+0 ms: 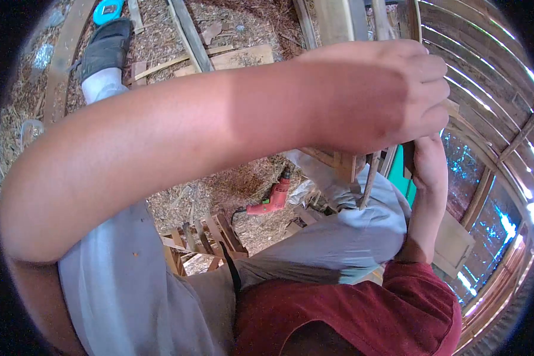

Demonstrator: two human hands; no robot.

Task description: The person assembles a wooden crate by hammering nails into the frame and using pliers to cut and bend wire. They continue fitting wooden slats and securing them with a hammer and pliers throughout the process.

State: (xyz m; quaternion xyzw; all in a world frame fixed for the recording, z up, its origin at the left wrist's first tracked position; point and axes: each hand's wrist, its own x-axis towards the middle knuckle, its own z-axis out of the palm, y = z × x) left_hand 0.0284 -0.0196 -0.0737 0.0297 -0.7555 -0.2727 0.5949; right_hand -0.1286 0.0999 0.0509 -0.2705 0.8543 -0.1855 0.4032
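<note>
My left forearm crosses the view from the left, and my left hand (418, 89) is closed in a fist at the upper right. Its fingers wrap over something hidden beneath them, above several upright wooden strips (371, 178). Directly below it is my right hand (428, 160), raised from the maroon sleeve. The right fingers are mostly hidden but appear closed on a dark brown piece (408, 155), of which only a small part shows. The two hands are close together, nearly touching. A bright green sheet or panel (402, 181) shows beside the right hand.
A red corded drill (273, 199) lies on the shavings-covered floor between my legs. Wooden offcuts (210, 240) are heaped nearby. A turquoise tape measure (108, 10) is beyond my shoe (107, 47). Long boards (190, 32) lie ahead; a slatted wall (486, 65) stands at right.
</note>
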